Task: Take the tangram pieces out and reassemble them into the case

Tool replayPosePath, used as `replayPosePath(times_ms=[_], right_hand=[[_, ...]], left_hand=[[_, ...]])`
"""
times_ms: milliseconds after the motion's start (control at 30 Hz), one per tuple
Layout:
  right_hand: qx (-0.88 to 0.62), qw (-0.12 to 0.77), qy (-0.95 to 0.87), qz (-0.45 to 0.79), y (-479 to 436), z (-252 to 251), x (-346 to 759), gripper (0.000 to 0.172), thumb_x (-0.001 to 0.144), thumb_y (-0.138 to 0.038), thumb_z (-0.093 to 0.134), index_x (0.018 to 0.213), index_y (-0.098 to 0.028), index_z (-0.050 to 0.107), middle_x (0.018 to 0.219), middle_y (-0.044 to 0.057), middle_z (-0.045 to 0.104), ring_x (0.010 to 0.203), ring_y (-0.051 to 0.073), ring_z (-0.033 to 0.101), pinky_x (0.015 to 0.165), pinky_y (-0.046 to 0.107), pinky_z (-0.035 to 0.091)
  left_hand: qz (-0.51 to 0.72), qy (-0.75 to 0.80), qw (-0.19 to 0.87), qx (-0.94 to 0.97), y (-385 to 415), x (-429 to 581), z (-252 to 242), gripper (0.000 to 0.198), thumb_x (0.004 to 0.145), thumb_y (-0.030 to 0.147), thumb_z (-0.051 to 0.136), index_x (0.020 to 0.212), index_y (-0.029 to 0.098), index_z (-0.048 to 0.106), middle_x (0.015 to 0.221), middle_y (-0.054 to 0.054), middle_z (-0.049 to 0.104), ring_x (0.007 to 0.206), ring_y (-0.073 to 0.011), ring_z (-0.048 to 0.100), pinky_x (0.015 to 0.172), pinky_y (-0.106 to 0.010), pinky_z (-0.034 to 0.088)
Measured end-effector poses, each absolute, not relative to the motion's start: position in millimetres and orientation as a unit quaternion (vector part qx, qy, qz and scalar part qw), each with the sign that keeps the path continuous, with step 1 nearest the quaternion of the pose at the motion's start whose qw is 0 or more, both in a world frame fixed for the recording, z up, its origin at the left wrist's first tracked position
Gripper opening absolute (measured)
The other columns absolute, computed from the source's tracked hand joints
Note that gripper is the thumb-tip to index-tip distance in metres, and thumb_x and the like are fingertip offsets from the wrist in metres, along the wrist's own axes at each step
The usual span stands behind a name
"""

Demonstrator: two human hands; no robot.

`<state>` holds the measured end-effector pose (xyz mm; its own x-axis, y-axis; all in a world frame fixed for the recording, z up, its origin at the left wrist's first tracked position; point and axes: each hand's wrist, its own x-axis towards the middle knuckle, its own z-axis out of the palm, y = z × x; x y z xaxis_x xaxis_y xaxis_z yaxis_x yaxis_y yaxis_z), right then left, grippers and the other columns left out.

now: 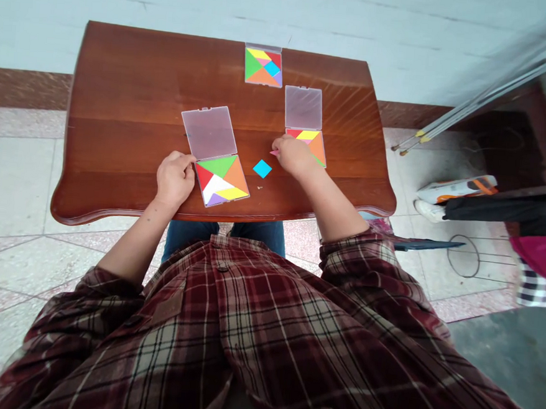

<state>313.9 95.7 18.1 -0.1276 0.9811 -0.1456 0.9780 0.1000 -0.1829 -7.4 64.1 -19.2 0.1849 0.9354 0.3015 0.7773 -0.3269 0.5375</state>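
My left hand [175,178] rests curled against the left edge of a tangram tray [222,180] holding green, orange, red, yellow and purple pieces, with a white gap showing. That tray's clear lid [209,132] lies open behind it. My right hand [294,155] is closed in a pinch on a small pink piece [274,151], partly covering a second tangram tray [313,142] whose open lid [303,107] lies behind. A loose blue square piece [262,168] lies on the table between the two trays.
A third tangram box [263,65], filled and shut, sits at the far edge of the brown wooden table [122,94]. On the floor to the right lie metal poles [486,95], a shoe and dark bags [506,211].
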Motion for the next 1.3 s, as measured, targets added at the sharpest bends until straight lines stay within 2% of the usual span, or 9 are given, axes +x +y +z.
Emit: replayPosePath(times_ms=[100, 267, 567, 700, 900, 1033, 1167, 1300], right_hand=[[-0.673, -0.049, -0.732, 0.098, 98, 20, 310, 0.017, 0.091, -0.016, 0.053, 0.097, -0.013, 0.069, 0.101, 0.011, 0.066, 0.08, 0.017, 0.058, 0.074, 0.03, 0.044], [-0.665, -0.04, -0.735, 0.126, 101, 24, 308, 0.017, 0.086, -0.012, 0.054, 0.092, -0.014, 0.069, 0.095, 0.009, 0.066, 0.078, 0.017, 0.057, 0.074, 0.029, 0.043], [-0.651, -0.069, -0.743, 0.141, 99, 32, 316, 0.021, 0.083, -0.011, 0.06, 0.103, -0.016, 0.066, 0.103, 0.007, 0.063, 0.077, 0.015, 0.054, 0.07, 0.029, 0.037], [-0.661, -0.087, -0.721, 0.187, 102, 39, 317, 0.02, 0.084, -0.011, 0.062, 0.103, -0.016, 0.065, 0.092, 0.005, 0.066, 0.073, 0.013, 0.055, 0.068, 0.028, 0.036], [-0.665, -0.107, -0.694, 0.255, 109, 54, 317, 0.01, 0.081, -0.01, 0.067, 0.087, -0.017, 0.064, 0.08, 0.001, 0.066, 0.062, 0.009, 0.054, 0.061, 0.025, 0.037], [-0.649, -0.096, -0.701, 0.279, 115, 54, 318, 0.01, 0.078, -0.007, 0.066, 0.079, -0.017, 0.065, 0.079, 0.001, 0.067, 0.071, 0.011, 0.059, 0.064, 0.025, 0.039], [-0.65, -0.07, -0.717, 0.241, 118, 53, 320, 0.023, 0.079, -0.006, 0.062, 0.099, -0.018, 0.067, 0.093, 0.003, 0.069, 0.079, 0.013, 0.06, 0.069, 0.025, 0.041], [-0.651, -0.141, -0.727, 0.166, 114, 51, 323, 0.036, 0.077, -0.003, 0.06, 0.111, -0.017, 0.065, 0.109, 0.008, 0.066, 0.087, 0.017, 0.06, 0.07, 0.027, 0.039]], left_hand=[[0.29, 0.571, 0.138, 0.756, 64, -7, -19, 0.028, 0.085, 0.021, 0.042, 0.098, 0.022, 0.067, 0.094, -0.006, 0.066, 0.091, -0.0215, 0.06, 0.087, -0.036, 0.05], [0.286, 0.573, 0.142, 0.755, 64, -7, -18, 0.028, 0.086, 0.021, 0.043, 0.099, 0.022, 0.067, 0.095, -0.006, 0.066, 0.091, -0.022, 0.06, 0.088, -0.037, 0.05], [0.295, 0.565, 0.14, 0.758, 64, -7, -19, 0.028, 0.084, 0.018, 0.043, 0.097, 0.021, 0.068, 0.095, -0.007, 0.066, 0.09, -0.0222, 0.06, 0.087, -0.038, 0.05], [0.288, 0.567, 0.141, 0.759, 65, -7, -19, 0.029, 0.083, 0.018, 0.043, 0.098, 0.021, 0.068, 0.095, -0.008, 0.066, 0.09, -0.0227, 0.06, 0.088, -0.039, 0.05], [0.288, 0.566, 0.129, 0.761, 64, -6, -18, 0.029, 0.083, 0.018, 0.043, 0.097, 0.021, 0.068, 0.092, -0.007, 0.066, 0.089, -0.0227, 0.06, 0.085, -0.038, 0.051], [0.282, 0.57, 0.131, 0.761, 64, -6, -16, 0.029, 0.083, 0.019, 0.043, 0.097, 0.021, 0.068, 0.092, -0.007, 0.065, 0.089, -0.0234, 0.06, 0.086, -0.039, 0.051], [0.268, 0.58, 0.136, 0.757, 63, -5, -14, 0.031, 0.083, 0.019, 0.042, 0.098, 0.022, 0.068, 0.094, -0.007, 0.065, 0.089, -0.0237, 0.06, 0.085, -0.039, 0.051], [0.274, 0.579, 0.142, 0.755, 63, -5, -15, 0.03, 0.084, 0.02, 0.042, 0.097, 0.022, 0.068, 0.094, -0.007, 0.065, 0.089, -0.0236, 0.06, 0.086, -0.039, 0.051]])
